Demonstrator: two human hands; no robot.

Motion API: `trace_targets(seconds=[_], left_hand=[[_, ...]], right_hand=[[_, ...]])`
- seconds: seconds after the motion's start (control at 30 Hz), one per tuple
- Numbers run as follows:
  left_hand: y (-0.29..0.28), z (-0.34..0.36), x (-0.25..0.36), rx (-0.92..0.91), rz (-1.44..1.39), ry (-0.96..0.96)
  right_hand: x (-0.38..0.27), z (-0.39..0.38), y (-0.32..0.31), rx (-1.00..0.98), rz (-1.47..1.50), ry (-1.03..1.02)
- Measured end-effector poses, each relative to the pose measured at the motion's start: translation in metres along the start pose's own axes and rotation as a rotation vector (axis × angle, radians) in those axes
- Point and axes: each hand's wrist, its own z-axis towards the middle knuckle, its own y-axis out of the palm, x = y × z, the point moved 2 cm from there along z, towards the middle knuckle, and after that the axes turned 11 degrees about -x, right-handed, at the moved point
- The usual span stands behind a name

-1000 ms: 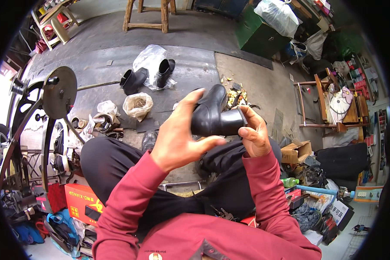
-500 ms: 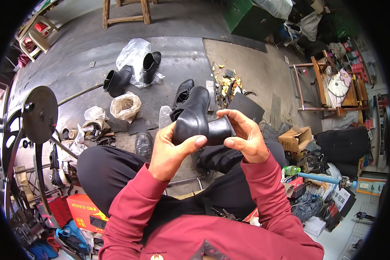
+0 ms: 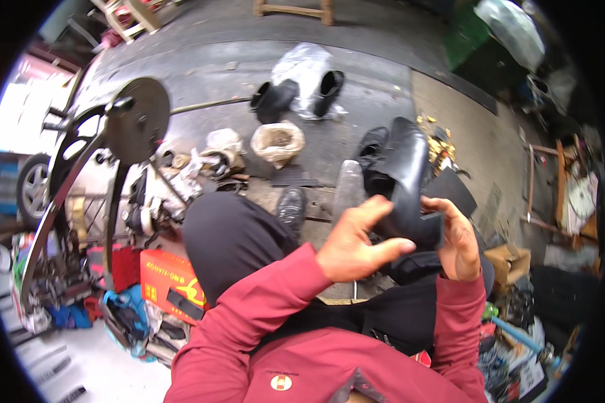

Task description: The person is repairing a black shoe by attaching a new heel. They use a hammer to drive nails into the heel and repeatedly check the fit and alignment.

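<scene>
1. We have the black boot (image 3: pixel 409 158) raised above the floor (image 3: pixel 444 94) in front of us, toe pointing far; a dark shoe (image 3: pixel 372 142) shows just beyond, to its left
2. Our right hand (image 3: pixel 458 242) has its fingers clamped on the heel (image 3: pixel 430 230); our left hand (image 3: pixel 356 247) holds thumb and fingers apart, near the boot's left side; contact unclear
3. We'd best keep the heel firmly supported while the left is loose

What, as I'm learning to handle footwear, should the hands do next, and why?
Probably close the left hand gently on the black boot to steady it: its thumb and fingers look spread beside the boot, while the right hand seems to hold the heel end, with the toe pointing away from the person.
</scene>
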Motion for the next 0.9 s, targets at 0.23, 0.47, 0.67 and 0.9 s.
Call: trace_targets(seconds=[0.23,0.47,0.67,0.9], left_hand=[[0.008,-0.004,0.005,0.025,0.201,0.217],[0.0,-0.009,0.01,0.007,0.22,0.155],[0.002,-0.009,0.013,0.139,0.304,0.207],[0.014,0.01,0.023,0.229,0.438,0.211]], right_hand=[[0.004,-0.007,-0.008,0.112,0.105,0.135],[0.01,-0.007,-0.013,0.091,0.021,0.029],[0.015,-0.012,-0.022,0.128,0.011,0.096],[0.017,-0.007,-0.053,-0.057,0.114,-0.02]])
